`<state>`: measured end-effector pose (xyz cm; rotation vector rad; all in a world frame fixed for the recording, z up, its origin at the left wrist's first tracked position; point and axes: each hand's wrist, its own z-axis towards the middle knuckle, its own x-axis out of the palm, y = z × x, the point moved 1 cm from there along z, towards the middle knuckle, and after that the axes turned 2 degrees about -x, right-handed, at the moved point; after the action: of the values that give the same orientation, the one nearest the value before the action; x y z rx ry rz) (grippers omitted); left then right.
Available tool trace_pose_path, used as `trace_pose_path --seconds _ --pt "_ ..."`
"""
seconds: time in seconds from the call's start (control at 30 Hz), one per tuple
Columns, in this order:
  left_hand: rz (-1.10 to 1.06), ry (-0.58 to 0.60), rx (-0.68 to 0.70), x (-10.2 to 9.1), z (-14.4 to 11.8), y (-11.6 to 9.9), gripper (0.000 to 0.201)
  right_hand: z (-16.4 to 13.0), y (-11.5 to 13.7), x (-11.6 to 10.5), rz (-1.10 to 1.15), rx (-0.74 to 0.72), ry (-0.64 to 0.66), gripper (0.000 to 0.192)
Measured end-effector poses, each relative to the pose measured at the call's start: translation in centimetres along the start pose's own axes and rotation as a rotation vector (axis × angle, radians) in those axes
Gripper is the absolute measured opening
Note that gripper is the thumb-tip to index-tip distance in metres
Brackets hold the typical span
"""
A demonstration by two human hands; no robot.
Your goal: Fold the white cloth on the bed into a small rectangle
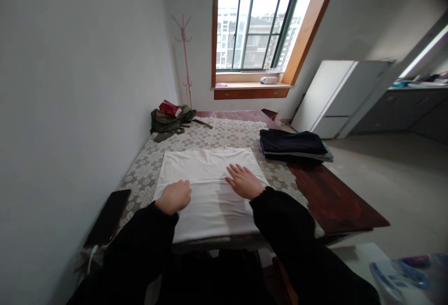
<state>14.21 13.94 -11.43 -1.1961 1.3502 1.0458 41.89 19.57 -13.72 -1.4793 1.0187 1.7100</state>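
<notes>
A white cloth (210, 188) lies flat on the table (336, 202), spread over a floral lace table cover (224, 134) and reaching the table's near edge. Both hands rest on this cloth. The left hand (174, 196) sits on the cloth's left part with its fingers curled inward into a loose fist, knuckles forward; whether it pinches any fabric cannot be told. The right hand (243, 181) lies palm down near the cloth's middle, fingers stretched out and slightly spread, pressing on a shallow crease that runs across the cloth between the two hands. Both arms wear black sleeves.

Beyond the cloth to its right, a stack of folded dark clothes (294, 146) sits at the table's edge (a grey layer shows at the bottom). Beyond the cloth to its left, by the wall, lies an olive green bag (168, 122) with a red packet (170, 108) on top. Left of the cloth, at the near corner, rests a dark flat phone (109, 216). Far behind the cloth stand a pink coat rack (185, 57) and a window (259, 24).
</notes>
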Motion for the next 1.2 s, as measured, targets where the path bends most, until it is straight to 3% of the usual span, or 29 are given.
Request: trace_pose_path --seconds 0.07,0.17,0.27,0.47,0.6,1.0,1.2 --pt "-0.018 -0.068 0.019 -0.8 4.8 -2.5 0.041 4.8 2.3 -0.2 0.099 0.015 0.092 0.057" --pt "-0.047 -0.170 0.021 -0.5 10.0 -4.9 0.050 9.5 4.3 0.5 0.092 0.087 0.069 0.058" --pt "-0.073 -0.218 -0.039 0.9 11.9 -3.7 0.057 11.0 3.4 2.2 0.064 0.146 0.021 0.060" --pt "-0.100 -0.288 -0.213 3.6 11.3 5.4 0.062 10.3 -5.8 4.7 -0.029 0.356 -0.027 0.065" --pt "-0.110 -0.288 -0.230 4.5 11.0 8.7 0.063 9.5 -10.5 4.7 -0.067 0.442 -0.033 0.064" --pt "-0.151 -0.340 -0.179 4.1 10.5 9.1 0.060 9.0 -11.6 4.0 -0.013 0.496 -0.059 0.068" --pt "-0.223 -0.326 -0.170 2.3 9.5 8.6 0.049 7.7 -11.2 2.0 0.014 0.425 -0.011 0.077"
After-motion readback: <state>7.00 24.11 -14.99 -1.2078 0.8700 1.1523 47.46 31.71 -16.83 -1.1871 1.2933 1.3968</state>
